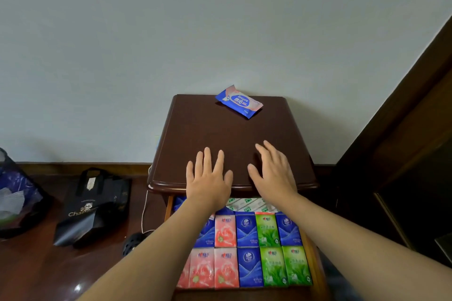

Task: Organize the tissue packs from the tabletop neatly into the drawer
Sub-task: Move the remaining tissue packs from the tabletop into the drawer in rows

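Observation:
One blue and pink tissue pack [239,101] lies tilted at the far edge of the dark brown tabletop [220,134]. My left hand [209,176] and my right hand [274,173] hover flat over the near part of the tabletop, fingers straight and spread, holding nothing. Below them the drawer [315,273] is pulled out. It holds neat rows of pink packs [226,269], blue packs [250,266] and green packs [285,265], with white and green packs [249,204] further back. My left forearm hides part of the drawer's left side.
A black paper bag [94,208] stands on the dark wooden floor to the left, beside a mesh bin with a blue liner [14,193]. A white cable [144,212] runs down the table's left side. Dark wooden furniture [403,154] stands at the right.

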{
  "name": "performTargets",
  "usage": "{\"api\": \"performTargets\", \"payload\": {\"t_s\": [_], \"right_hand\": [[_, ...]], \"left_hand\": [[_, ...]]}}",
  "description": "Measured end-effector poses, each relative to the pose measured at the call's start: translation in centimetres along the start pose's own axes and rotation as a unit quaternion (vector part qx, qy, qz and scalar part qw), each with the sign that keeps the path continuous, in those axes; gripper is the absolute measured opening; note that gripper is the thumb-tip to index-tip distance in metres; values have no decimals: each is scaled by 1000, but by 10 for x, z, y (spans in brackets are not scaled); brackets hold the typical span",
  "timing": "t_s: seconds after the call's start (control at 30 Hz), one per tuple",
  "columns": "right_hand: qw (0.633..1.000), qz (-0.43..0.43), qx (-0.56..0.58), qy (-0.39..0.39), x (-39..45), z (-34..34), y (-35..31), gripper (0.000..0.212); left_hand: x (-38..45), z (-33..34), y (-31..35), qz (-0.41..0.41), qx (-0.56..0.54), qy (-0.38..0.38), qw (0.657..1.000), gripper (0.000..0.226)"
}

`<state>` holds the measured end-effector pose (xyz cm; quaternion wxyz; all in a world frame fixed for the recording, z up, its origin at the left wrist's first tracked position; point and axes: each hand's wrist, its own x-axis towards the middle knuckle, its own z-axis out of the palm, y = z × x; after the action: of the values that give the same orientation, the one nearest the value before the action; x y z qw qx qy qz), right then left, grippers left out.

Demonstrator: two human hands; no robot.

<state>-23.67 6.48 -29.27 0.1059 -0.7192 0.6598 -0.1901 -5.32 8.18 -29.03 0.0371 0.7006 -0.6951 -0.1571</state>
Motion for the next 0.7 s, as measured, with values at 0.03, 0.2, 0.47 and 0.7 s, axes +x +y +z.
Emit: {"api": "performTargets", "payload": {"t_s": [0.03, 0.2, 0.47, 0.7], "right_hand": [[1000, -4, -22, -1, 14, 5, -1, 67], [998, 2, -55, 21, 90, 19, -5, 85], [993, 22, -107, 41, 193, 39, -13, 89], [993, 25, -118, 2, 202, 35, -13, 72]], "left_hand": [[7, 3, -2, 3, 19, 7, 1000, 67], [45, 3, -6, 9, 49, 58, 997, 66], [63, 7, -9, 27, 34, 130, 991, 69], [59, 0, -8, 29, -83, 173, 981, 68]]}}
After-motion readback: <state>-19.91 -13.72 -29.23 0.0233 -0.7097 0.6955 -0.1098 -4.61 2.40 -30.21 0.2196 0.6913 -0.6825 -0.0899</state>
